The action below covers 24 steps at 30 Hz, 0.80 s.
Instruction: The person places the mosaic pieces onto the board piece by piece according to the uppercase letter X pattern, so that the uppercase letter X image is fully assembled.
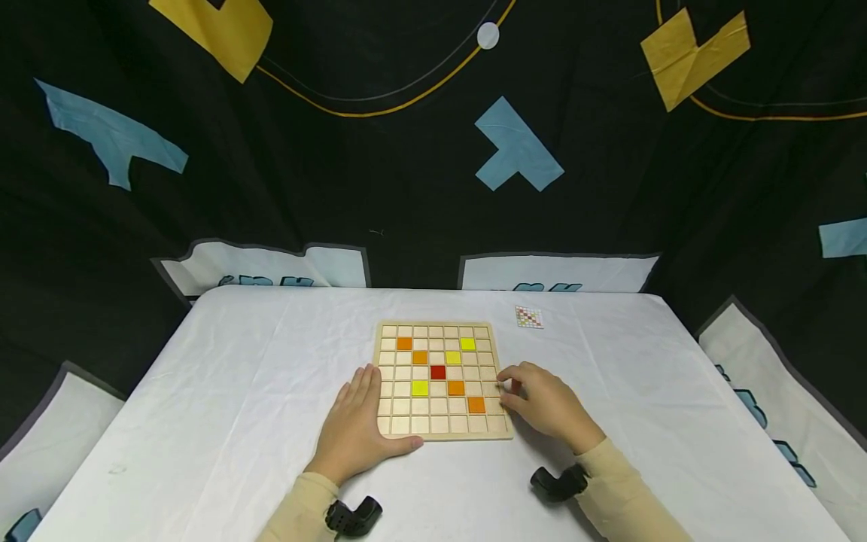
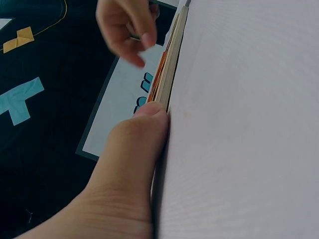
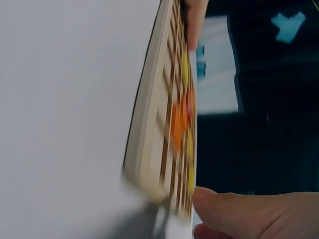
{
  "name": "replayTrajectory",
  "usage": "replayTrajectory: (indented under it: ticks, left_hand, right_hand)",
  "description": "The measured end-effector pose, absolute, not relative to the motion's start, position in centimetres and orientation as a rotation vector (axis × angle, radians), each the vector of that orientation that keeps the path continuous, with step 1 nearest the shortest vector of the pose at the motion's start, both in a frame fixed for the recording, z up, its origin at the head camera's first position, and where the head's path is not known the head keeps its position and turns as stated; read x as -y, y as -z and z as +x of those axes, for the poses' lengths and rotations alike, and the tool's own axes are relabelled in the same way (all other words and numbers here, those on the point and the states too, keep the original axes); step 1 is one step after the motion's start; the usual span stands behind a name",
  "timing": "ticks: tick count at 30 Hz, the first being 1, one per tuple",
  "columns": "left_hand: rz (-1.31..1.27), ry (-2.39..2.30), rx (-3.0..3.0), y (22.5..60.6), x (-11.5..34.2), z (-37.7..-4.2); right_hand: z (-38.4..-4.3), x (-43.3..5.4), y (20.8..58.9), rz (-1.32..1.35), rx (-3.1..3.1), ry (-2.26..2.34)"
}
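A square wooden grid board [image 1: 439,436] lies on the white table, with coloured squares forming diagonal lines. A red square [image 1: 438,372] is at the crossing, with several orange squares [image 1: 456,388] and three yellow squares [image 1: 420,388] around it. My left hand [image 1: 355,429] rests against the board's left side, fingers straight, its thumb over the front edge. At the right edge is my right hand [image 1: 545,403], fingers loosely bent, thumb and index finger apart with no piece visible between them. In the left wrist view, the left thumb [image 2: 134,144] presses the board's edge.
A small card [image 1: 529,317] printed with a coloured grid pattern lies behind the board to the right. The white tablecloth [image 1: 203,421] extends around the board. A black curtain [image 1: 406,188] with blue and yellow shapes hangs behind the table.
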<state>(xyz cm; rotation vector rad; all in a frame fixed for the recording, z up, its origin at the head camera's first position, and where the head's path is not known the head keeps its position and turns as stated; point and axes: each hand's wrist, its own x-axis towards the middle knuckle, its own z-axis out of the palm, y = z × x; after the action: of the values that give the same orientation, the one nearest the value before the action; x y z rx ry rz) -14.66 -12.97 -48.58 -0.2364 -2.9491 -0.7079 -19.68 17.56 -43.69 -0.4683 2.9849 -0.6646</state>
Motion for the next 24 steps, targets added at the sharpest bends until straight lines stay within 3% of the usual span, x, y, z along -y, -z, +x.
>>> replayTrajectory:
  ticks: [11,24]
  left_hand:
    - [-0.234,0.709,2.962,48.6,13.1,-14.7]
    - [-0.232,0.711,2.944,48.7,13.0,-14.7]
  right_hand:
    - [-19.3,-23.5,44.1,-0.246,-3.067,0.382]
    - [-20.2,-20.9,43.8,-0.249,-3.042,0.663]
